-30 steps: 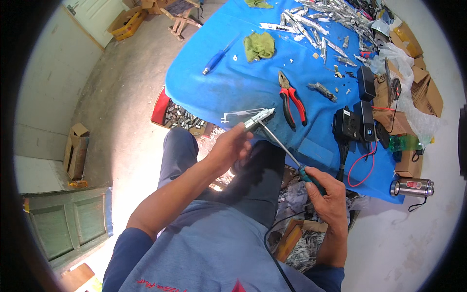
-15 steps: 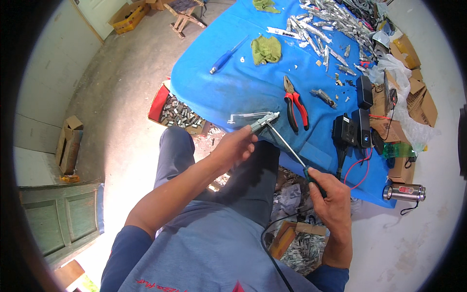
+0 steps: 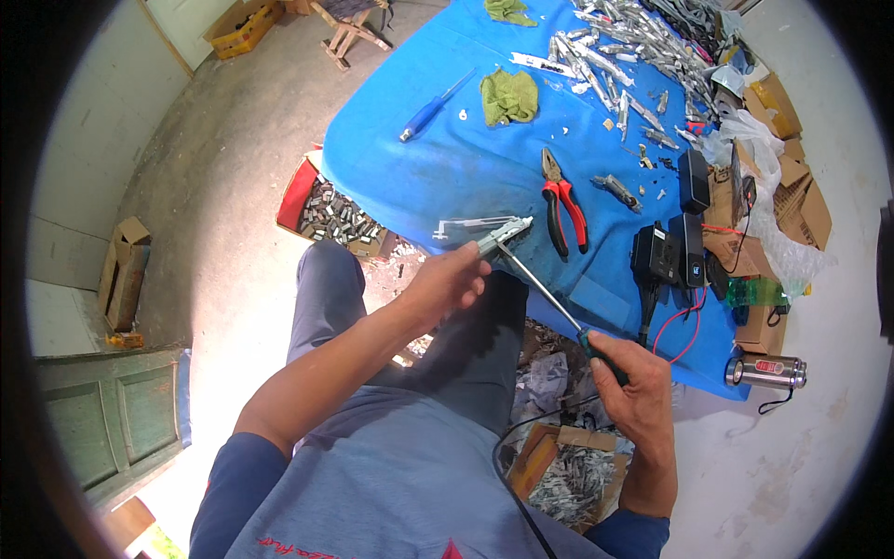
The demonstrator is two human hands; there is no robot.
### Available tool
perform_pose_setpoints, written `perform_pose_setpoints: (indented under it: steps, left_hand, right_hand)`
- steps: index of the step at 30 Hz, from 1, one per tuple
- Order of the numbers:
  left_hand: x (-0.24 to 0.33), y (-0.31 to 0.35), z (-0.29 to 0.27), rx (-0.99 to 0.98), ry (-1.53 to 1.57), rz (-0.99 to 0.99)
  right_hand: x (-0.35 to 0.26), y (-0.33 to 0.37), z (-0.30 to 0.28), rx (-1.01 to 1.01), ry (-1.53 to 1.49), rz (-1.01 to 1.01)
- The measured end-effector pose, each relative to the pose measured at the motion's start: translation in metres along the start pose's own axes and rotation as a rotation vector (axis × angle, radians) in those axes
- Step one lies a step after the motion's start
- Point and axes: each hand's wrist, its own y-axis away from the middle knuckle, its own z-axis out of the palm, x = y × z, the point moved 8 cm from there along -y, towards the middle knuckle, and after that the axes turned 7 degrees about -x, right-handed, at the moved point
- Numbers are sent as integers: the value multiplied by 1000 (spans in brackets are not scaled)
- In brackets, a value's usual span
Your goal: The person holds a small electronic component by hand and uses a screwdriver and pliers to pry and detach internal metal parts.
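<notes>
My left hand [image 3: 449, 285] is closed around one end of a slim grey-white metal mechanism [image 3: 504, 234] at the near edge of the blue-covered table. A thin white arm [image 3: 470, 223] sticks out from it to the left. In my right hand [image 3: 637, 384] is a screwdriver [image 3: 549, 295] with a dark green handle. Its long shaft points up and left, and the tip meets the mechanism's near side, close to my left fingers. Pliers [image 3: 562, 205] with red and black handles lie just beyond. A separate grey part [image 3: 616, 192] rests to their right.
A blue screwdriver [image 3: 426, 119] and a green cloth [image 3: 509, 97] lie farther back. Metal parts [image 3: 605, 70] are heaped at the far right. Black adapters [image 3: 657, 253], red wire and a steel flask [image 3: 773, 371] line the right side. A red box [image 3: 305, 191] of small pieces stands left below.
The screwdriver tip has shifted slightly along the mechanism toward my left fingers. My right hand has dipped a little. The whole view has moved slightly.
</notes>
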Motion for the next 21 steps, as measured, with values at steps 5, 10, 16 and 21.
perform_pose_setpoints:
  steps: [5, 10, 16, 21]
  left_hand:
    - [-1, 0, 1, 8, 4, 5]
    - [0, 0, 2, 11, 2, -8]
    - [1, 1, 2, 23, 4, -5]
    - [1, -1, 1, -1, -8, 1]
  right_hand:
    - [1, -1, -1, 4, -8, -8]
    - [0, -2, -1, 5, -18, -22]
    - [3, -7, 0, 20, -3, -64]
    - [1, -11, -3, -12, 61, -78]
